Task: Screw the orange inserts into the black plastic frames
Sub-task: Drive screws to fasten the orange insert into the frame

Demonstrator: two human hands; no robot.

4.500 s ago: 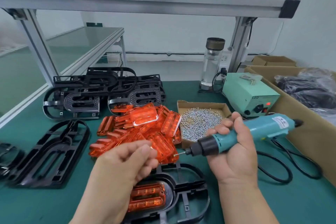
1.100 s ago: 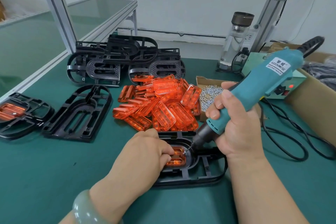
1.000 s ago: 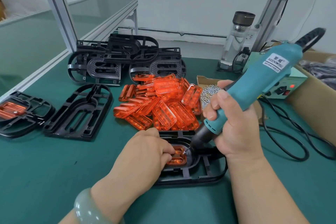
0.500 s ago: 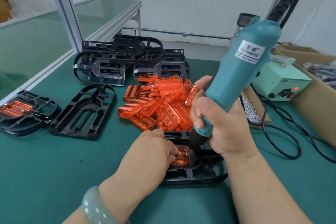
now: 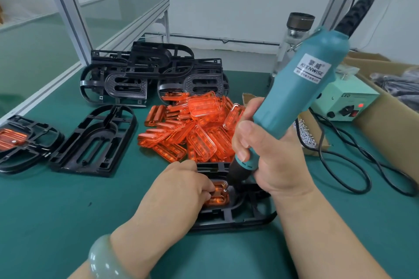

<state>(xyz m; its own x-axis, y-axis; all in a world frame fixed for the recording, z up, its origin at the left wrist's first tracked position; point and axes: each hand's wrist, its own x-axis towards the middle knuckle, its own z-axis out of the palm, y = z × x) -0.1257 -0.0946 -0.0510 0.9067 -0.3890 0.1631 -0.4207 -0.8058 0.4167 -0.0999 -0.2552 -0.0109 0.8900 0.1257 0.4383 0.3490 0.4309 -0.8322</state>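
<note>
Left hand point(image 5: 179, 190): fingers point(image 5: 207, 188) curled onto orange insert point(image 5: 218, 197), pinning it inside black frame point(image 5: 238, 218), just beside the tool tip.
Right hand point(image 5: 274, 161): clenched round electric screwdriver point(image 5: 294, 88), tip down on insert.
Risk: tip skidding into fingertips or scarring insert.
Likely cause: leaning tool, tip poorly seated.

Inserts point(image 5: 199, 124): translucent orange plastic, glossy, ribbed inside. Frames point(image 5: 95, 142): black plastic, semi-matt, some w/ textured faces. Driver point(image 5: 294, 90): smooth teal plastic, satin; paper label point(image 5: 311, 68). Screws point(image 5: 305, 133): bright metal. Mat point(image 5: 68, 210): green, matt. Box point(image 5: 385, 129): plain brown cardboard. Bangle point(image 5: 99, 258): pale green, smooth, glossy. Posts point(image 5: 65, 7): silver alu, matt.
</note>
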